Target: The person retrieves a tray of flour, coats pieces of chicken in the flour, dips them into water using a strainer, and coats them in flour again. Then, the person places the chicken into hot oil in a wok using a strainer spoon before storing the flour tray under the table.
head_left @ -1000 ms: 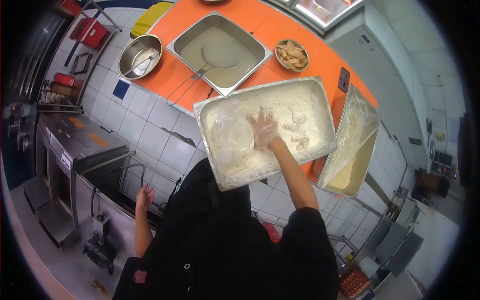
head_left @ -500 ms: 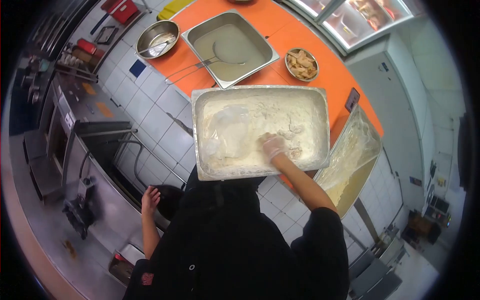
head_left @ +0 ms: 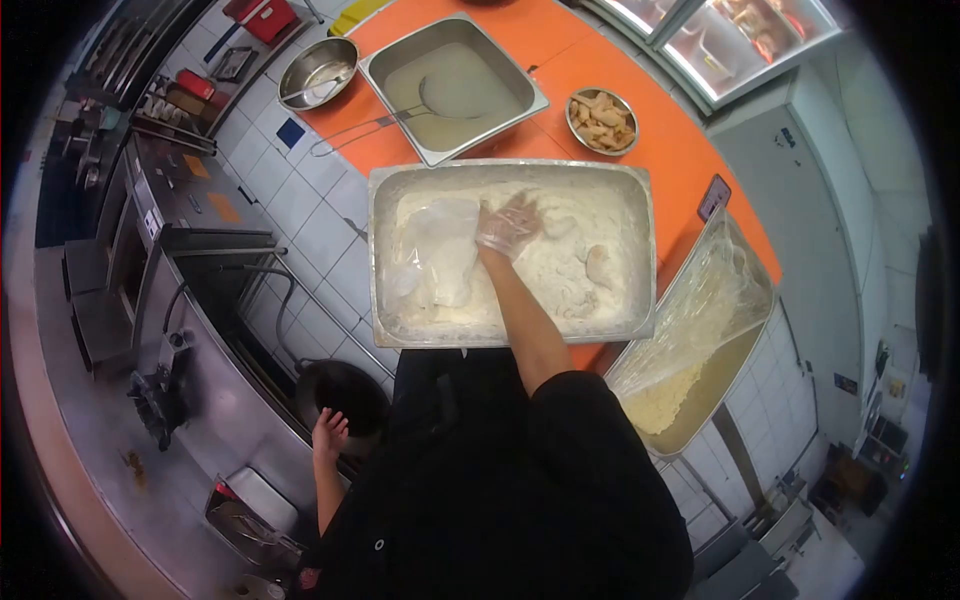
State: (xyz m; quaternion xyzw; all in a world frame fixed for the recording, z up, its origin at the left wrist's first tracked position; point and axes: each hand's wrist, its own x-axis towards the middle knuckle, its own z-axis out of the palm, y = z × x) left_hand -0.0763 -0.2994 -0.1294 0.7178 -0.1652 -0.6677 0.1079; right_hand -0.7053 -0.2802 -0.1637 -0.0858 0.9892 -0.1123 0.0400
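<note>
My right hand (head_left: 512, 224), in a clear plastic glove, lies on the flour in a large metal tray (head_left: 645, 250), its fingers spread and pointing up and right. Floured pieces (head_left: 598, 263) lie to its right in the flour. Left of the hand, a clear plastic bag (head_left: 437, 245) rests on the flour. My left hand (head_left: 331, 432) is bare and hangs low at my left side, away from the tray, with its fingers apart and nothing in it.
Behind the tray, a metal pan of cloudy liquid (head_left: 460, 85) holds a strainer (head_left: 425, 105). A steel bowl (head_left: 318, 72) is left of it; a bowl of raw pieces (head_left: 601, 122) is right. A plastic-covered bin (head_left: 690, 340) stands at the right.
My right hand has gone from left of centre to the right, where its fingers were curled, then back left, spread again. The pieces in the flour have shifted. My left hand remains low.
</note>
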